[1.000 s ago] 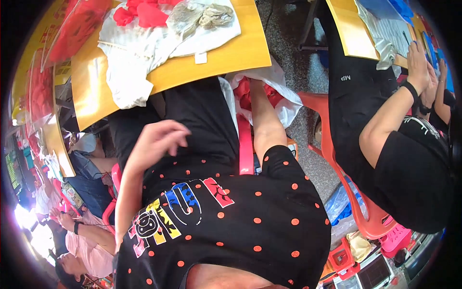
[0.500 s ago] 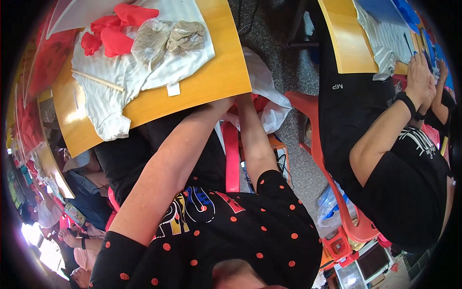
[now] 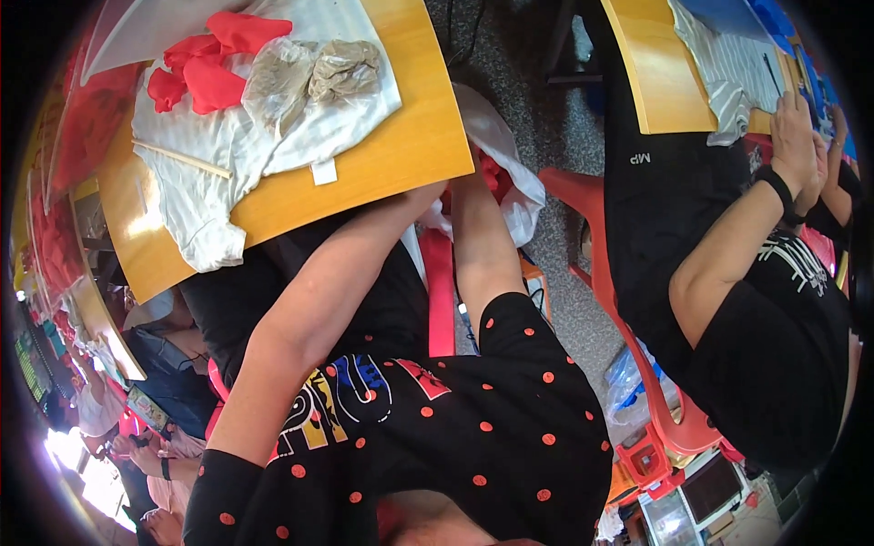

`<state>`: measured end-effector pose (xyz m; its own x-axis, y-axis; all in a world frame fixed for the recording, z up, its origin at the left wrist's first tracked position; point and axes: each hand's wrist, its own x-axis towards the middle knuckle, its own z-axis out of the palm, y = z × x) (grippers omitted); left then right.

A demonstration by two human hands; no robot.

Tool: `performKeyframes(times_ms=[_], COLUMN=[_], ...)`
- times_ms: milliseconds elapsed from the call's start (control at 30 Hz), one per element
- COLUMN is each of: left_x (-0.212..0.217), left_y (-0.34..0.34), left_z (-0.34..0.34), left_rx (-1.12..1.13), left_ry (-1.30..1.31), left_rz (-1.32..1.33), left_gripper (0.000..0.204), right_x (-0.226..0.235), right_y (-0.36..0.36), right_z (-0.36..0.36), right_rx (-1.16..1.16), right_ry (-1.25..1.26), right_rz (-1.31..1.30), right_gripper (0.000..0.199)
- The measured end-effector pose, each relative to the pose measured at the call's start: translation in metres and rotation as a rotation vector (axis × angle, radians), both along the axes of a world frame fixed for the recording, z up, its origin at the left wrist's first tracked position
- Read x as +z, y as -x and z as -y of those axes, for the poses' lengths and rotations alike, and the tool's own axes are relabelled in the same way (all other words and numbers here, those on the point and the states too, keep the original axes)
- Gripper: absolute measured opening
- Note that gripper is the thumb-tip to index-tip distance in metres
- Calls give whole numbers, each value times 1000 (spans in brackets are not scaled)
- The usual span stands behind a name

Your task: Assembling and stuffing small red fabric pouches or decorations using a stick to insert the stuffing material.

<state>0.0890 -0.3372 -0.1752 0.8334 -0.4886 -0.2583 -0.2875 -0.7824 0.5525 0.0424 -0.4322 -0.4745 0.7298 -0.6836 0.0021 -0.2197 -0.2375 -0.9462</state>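
Note:
Both my left forearm (image 3: 332, 273) and my right forearm (image 3: 481, 241) reach forward under the near right corner of the yellow table (image 3: 364, 187). The tabletop hides the fingers of both hands, so what they hold cannot be seen. Around my right wrist is a white plastic bag (image 3: 525, 205) with its mouth open, hanging beside the table. Bright red cloth (image 3: 496, 175) shows inside it. My left wrist meets the bag's near side, close to my right one.
On the table lie a pale striped garment (image 3: 196, 205), red cloth pieces (image 3: 217, 82), crumpled clear plastic bags (image 3: 346, 71) and a thin wooden stick (image 3: 182, 158). To the right, a co-worker in black (image 3: 774, 364) sits on a red chair (image 3: 605, 273) at another table (image 3: 660, 77).
My forearms have shifted slightly, and the right elbow sits a little higher in view. More red cloth now shows in the bag's mouth. The things on the table lie as before.

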Motion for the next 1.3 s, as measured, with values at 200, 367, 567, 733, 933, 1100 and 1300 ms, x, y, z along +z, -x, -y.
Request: performKeyframes(times_ms=[200, 367, 567, 733, 933, 1100, 1300], left_x=[-34, -33, -37, 8, 16, 12, 6], left_y=[-18, -8, -3, -14, -15, -17, -16], left_z=[-41, -9, 0, -11, -17, -13, -17], left_rx=[43, -24, -65, 32, 117, 156, 184], left_ry=[-1, 105, 186, 176, 320, 333, 332], left_rz=[62, 92, 169, 119, 84, 33, -15], left_gripper=[31, 32, 33, 41, 45, 44, 42], right_x=[176, 246, 127, 172, 269, 302, 321], right_y=[49, 152, 180, 151, 127, 134, 138], right_z=[-42, -43, -1, 17, 28, 38, 45], right_rx=[140, -595, -920, -811, -757, -738, -700], right_ry=[-72, 119, -671, -961, -983, -1035, -1017], right_rz=[-365, -325, -205, 88, 130, 136, 197], right_gripper=[28, 42, 56, 43, 42, 41, 40])
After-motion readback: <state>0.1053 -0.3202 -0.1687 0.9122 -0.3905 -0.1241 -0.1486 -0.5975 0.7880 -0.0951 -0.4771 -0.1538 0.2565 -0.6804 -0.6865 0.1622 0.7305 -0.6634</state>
